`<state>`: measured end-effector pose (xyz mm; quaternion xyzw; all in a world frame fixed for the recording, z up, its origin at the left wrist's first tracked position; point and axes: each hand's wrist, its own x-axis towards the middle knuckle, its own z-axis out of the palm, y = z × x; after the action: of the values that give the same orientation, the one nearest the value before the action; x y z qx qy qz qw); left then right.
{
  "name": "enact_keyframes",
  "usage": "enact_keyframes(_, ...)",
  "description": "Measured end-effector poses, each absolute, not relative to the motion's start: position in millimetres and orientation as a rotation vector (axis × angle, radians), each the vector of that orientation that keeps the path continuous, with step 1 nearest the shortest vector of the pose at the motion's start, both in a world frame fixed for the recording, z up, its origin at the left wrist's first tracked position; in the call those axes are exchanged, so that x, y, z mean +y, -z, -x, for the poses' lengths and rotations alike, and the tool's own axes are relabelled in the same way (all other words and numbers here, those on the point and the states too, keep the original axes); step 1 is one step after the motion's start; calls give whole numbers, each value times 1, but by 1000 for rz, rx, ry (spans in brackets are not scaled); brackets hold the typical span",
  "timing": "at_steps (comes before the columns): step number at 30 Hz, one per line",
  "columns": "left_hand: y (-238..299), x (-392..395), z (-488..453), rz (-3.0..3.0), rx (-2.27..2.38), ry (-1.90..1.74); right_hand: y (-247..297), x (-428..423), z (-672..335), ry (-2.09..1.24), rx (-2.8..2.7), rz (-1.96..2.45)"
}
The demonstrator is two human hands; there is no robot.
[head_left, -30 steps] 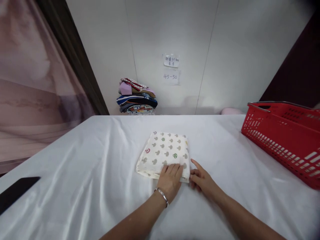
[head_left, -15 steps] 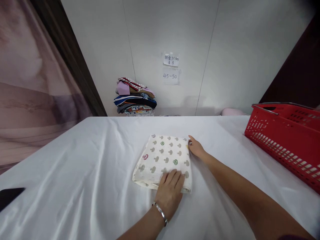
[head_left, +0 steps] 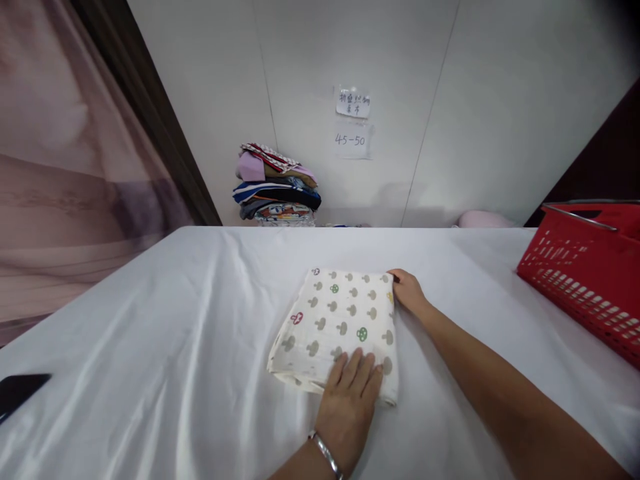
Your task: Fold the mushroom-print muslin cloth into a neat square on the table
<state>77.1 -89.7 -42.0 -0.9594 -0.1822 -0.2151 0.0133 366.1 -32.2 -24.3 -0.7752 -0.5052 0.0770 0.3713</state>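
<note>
Wall sign (head_left: 353, 141) reads "45-50" w/ handwritten Chinese note (head_left: 353, 105) above; folded mushroom-print cloth (head_left: 333, 317) on counter (head_left: 135, 320), L hand (head_left: 349, 407) spread flat on near edge, R hand (head_left: 410, 293) pinching far R corner.

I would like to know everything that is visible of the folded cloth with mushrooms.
The folded cloth is cream-white, apparently soft woven fabric, printed with rows of mostly greyish mushrooms and a few green, reddish and yellow ones. It lies flat, roughly four-sided, on the white-covered table, with layers showing along its near and left edges. The left hand rests spread over its near edge; the right hand's fingers touch its far right corner.
</note>
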Motion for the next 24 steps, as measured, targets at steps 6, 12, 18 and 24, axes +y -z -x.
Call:
enact_keyframes(6,42,-90,-76,2906,-524,657,29,-33,-367,-213,-1301,2030)
enact_keyframes(12,35,-92,-76,2892,-536,638,10,-38,-361,-237,-1295,2066)
enact_keyframes(18,32,-95,-75,2945,-547,650,-10,-58,-295,111,-1667,1993)
enact_keyframes(24,32,-98,-77,2970,-559,641,10,-61,-271,-18,-1930,2291)
